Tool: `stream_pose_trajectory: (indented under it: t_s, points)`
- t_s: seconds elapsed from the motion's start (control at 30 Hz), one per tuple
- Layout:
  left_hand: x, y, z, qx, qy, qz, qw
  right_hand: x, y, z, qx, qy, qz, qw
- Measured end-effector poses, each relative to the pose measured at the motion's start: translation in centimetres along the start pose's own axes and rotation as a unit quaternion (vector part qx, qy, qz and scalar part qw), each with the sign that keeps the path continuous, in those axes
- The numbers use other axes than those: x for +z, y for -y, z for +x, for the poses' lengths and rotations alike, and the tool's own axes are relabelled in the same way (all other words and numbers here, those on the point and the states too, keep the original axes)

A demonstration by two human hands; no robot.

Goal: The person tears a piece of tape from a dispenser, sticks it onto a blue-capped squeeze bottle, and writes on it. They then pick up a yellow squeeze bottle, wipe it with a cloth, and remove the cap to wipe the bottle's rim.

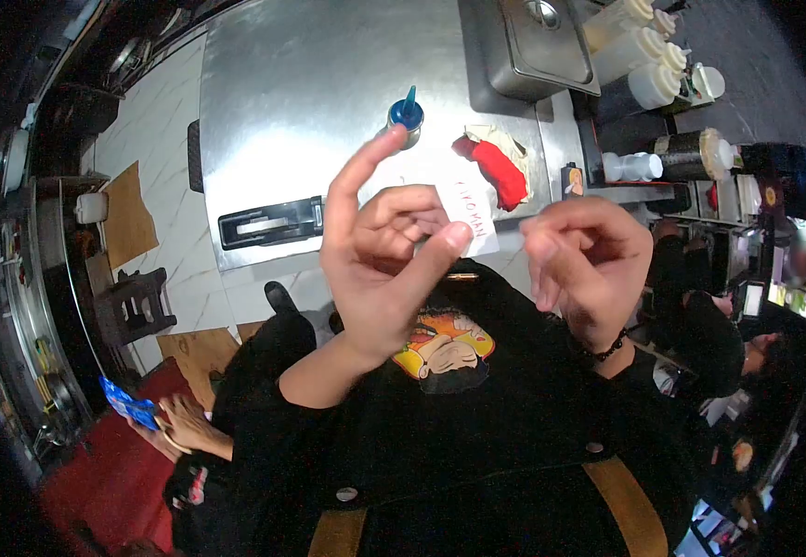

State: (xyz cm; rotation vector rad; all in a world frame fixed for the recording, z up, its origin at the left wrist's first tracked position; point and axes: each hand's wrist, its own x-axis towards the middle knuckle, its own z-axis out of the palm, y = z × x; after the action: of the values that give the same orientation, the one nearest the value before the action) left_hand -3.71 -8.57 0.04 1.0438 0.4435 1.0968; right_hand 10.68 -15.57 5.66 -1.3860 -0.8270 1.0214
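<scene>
White slip: held near the counter's near edge, between both hands; marked in red lettering; liable to crease or curl if squeezed unevenly, being thin and small.
Left hand: in a pinching grip on the slip, thumb just beside the lettering, index finger raised; could smear the marks by sliding the thumb, if still wet.
Right hand: brought together at thumb and fingertips, apart from the slip; cannot tell if pinching anything thin; could knock the slip loose by closing in too fast.
Counter edge: close below; could lose a dropped slip over the side.
Blue-nozzled bottle: upright, beyond the raised finger; could tip if brushed by a careless reach.
Red cloth: crumpled beside the slip; could catch or hide it after a fumble.
</scene>
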Motion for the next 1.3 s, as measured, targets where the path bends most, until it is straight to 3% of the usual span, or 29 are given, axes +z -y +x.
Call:
stream_pose_trajectory:
  t_s: [0.03,0.27,0.5,0.67,1.3]
  points:
    - [0.5,-0.3,0.0,-0.027,-0.017,-0.004,0.999,0.0,-0.3,0.0,0.001,-0.003,0.017,1.0]
    - [1.4,-0.1,-1.0,0.014,-0.018,-0.004,1.0,1.1,-1.4,0.1,-0.046,-0.019,0.054,0.997]
    - [1.3,-0.3,-1.4,0.014,-0.019,-0.025,0.999,1.4,-1.8,0.0,-0.105,-0.022,0.021,0.994]
    - [1.3,-0.6,-1.4,0.013,-0.028,-0.028,0.999,1.7,-2.0,0.1,-0.101,-0.02,0.085,0.991]
    - [1.0,-0.3,-0.8,0.02,-0.029,-0.028,0.999,2.1,-2.5,1.1,-0.127,-0.027,0.067,0.989]
